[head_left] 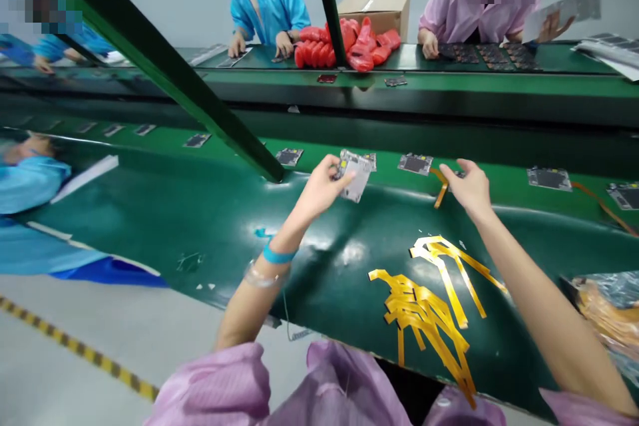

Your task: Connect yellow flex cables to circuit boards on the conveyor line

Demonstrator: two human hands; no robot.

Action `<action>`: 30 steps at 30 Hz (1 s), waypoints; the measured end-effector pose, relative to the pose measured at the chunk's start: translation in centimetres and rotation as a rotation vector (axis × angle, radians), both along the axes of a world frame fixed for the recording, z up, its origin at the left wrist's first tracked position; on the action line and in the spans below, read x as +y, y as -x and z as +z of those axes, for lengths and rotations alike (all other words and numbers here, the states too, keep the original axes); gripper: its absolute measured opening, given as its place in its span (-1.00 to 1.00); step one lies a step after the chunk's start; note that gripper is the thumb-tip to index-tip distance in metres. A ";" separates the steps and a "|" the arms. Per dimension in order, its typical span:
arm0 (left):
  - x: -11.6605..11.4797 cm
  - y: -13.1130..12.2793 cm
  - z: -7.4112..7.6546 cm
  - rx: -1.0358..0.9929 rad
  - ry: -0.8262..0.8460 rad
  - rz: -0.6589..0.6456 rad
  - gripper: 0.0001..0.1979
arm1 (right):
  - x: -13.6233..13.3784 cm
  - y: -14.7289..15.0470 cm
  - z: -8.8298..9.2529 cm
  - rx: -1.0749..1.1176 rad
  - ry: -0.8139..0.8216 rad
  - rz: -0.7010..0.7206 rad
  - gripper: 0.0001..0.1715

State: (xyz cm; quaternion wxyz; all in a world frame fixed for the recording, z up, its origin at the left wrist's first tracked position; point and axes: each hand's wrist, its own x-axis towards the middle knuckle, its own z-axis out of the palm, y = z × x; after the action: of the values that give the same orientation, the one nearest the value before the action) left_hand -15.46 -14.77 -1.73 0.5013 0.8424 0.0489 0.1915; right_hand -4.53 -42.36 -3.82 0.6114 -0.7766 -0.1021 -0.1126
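Observation:
My left hand (pixel 322 190) grips a small circuit board (pixel 355 178) by its left edge, raised over the near edge of the belt, with its pale flat face and a yellow spot showing. My right hand (pixel 469 188) is farther right, fingers curled at the belt's edge. A short orange flex cable (pixel 441 192) hangs at its thumb and appears pinched there; the fingertips are partly hidden. Just left of that cable a dark circuit board (pixel 415 164) lies on the belt. Yellow flex cables lie below in a loose pile (pixel 422 313) and a smaller bunch (pixel 444 256).
Boards line the green belt (pixel 489 170); one board (pixel 549 178) trails an orange cable. A green slanted post (pixel 190 80) crosses on the left. Bagged cables (pixel 609 313) sit at right. Across the line, co-workers handle boards near red bundles (pixel 367 46) and a cardboard box (pixel 382 3).

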 end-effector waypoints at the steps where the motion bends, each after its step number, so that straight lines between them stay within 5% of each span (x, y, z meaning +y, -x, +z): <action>1: -0.3 2.2 -0.5 0.061 0.112 -0.063 -0.72 | 0.1 1.2 -0.6 -0.012 0.004 0.008 -0.62; 4: -2.9 8.0 -2.7 0.216 0.291 -0.195 -0.63 | -0.1 7.1 -2.3 0.017 0.007 0.186 -0.67; 8: -7.1 12.6 -5.6 0.317 0.307 -0.325 -0.64 | -0.9 15.2 -4.3 0.132 0.067 0.493 -0.82; 14: -9.6 15.1 -7.0 0.385 0.209 -0.360 -0.65 | -2.2 18.9 -6.6 0.259 0.115 0.457 -0.86; 18: -9.4 15.1 -7.3 0.439 0.238 -0.369 -0.66 | -1.7 19.9 -7.1 0.090 0.204 0.393 -0.89; 24: -5.5 13.4 -7.0 0.527 0.715 -0.303 -0.54 | -1.2 21.0 -7.5 -0.271 0.254 0.353 -0.90; 30: -3.2 13.1 -6.7 0.495 0.664 -0.142 -0.54 | -2.1 20.7 -8.9 -0.176 0.545 0.561 -0.93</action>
State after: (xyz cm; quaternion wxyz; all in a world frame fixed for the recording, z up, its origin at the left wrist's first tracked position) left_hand -28.55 -17.93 -8.42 0.7309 0.6567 0.1687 -0.0780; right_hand -25.26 -44.50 -12.72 0.3791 -0.8396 -0.3883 0.0241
